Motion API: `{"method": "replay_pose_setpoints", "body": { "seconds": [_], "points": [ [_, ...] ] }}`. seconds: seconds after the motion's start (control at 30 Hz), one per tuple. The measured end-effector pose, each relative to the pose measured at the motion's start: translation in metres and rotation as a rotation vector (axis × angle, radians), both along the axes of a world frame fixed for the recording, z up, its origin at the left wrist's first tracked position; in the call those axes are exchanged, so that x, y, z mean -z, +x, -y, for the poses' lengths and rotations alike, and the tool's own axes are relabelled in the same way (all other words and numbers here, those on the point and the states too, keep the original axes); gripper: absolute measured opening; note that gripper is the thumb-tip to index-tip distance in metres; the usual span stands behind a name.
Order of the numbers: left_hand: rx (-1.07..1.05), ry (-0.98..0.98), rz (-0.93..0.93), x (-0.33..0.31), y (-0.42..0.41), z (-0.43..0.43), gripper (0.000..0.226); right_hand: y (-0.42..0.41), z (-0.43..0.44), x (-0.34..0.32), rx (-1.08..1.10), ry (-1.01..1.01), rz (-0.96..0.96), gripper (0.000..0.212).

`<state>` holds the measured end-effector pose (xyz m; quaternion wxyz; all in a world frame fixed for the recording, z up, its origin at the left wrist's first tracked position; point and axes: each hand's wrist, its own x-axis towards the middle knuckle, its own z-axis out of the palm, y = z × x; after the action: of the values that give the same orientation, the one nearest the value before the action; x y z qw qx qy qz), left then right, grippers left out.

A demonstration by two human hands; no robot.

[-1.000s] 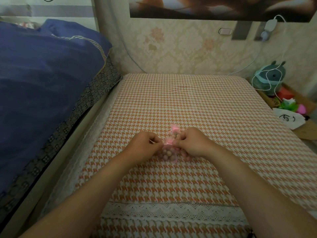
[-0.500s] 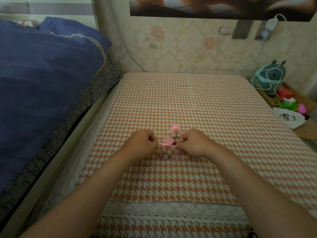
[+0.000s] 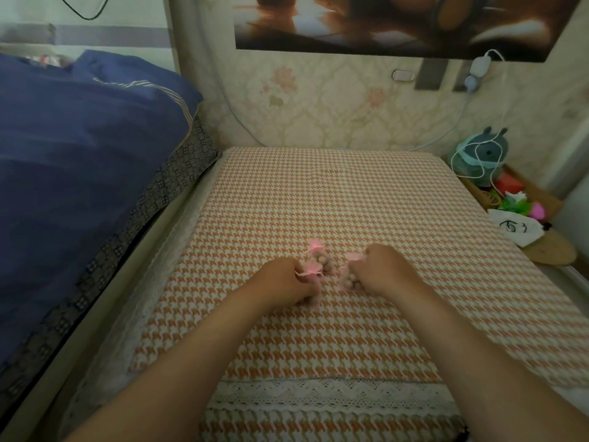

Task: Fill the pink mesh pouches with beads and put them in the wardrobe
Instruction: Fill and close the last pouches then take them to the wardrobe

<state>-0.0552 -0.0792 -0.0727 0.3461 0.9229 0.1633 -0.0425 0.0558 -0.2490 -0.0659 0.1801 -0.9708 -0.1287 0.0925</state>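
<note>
Left hand grips left pouch, right hand grips right pouch, middle pouch lies bead-filled; wardrobe step not yet done.

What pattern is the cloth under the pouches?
Orange-and-white houndstooth covers the cloth, with a white lace band near the front; head view.

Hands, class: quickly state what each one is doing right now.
Left hand: closed, gripping the left pouch of beads.
Right hand: closed, gripping the right pouch of beads.
</note>
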Motion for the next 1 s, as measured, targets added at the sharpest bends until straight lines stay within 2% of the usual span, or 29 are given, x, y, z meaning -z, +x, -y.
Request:
{"method": "replay_pose_setpoints", "body": {
  "seconds": [0.1,0.2,0.33,0.4,0.6,0.67,0.8,0.9,1.0],
  "points": [
    [-0.017,0.004,0.003,-0.006,0.002,-0.003,0.029,0.0,0.0,0.008,0.021,0.147,-0.175,0.03],
    [-0.091,0.008,0.037,-0.01,0.004,-0.011,0.034,0.002,-0.001,0.006,0.012,0.196,-0.18,0.027],
    [-0.222,-0.124,0.137,-0.012,0.007,-0.017,0.038,-0.001,0.004,0.002,-0.072,0.258,-0.266,0.02],
    [-0.214,-0.111,0.157,-0.009,0.01,-0.021,0.024,-0.004,0.006,0.001,-0.118,0.277,-0.246,0.02],
    [-0.274,-0.209,0.23,0.0,0.021,-0.033,0.027,-0.003,-0.008,-0.018,-0.171,0.627,-0.25,0.012],
    [-0.275,-0.126,0.259,0.005,0.027,-0.035,0.028,0.005,-0.022,-0.021,-0.189,0.634,-0.233,0.015],
    [-0.256,0.056,0.283,0.012,0.04,-0.043,0.027,0.027,-0.048,-0.01,-0.246,0.446,-0.193,0.027],
    [-0.204,0.07,0.293,0.018,0.048,-0.048,0.024,0.038,-0.057,0.002,-0.305,0.447,-0.255,0.022],
    [-0.171,0.067,0.313,0.019,0.05,-0.054,0.017,0.044,-0.063,0.008,-0.373,0.447,-0.321,0.028]
  ]
}}
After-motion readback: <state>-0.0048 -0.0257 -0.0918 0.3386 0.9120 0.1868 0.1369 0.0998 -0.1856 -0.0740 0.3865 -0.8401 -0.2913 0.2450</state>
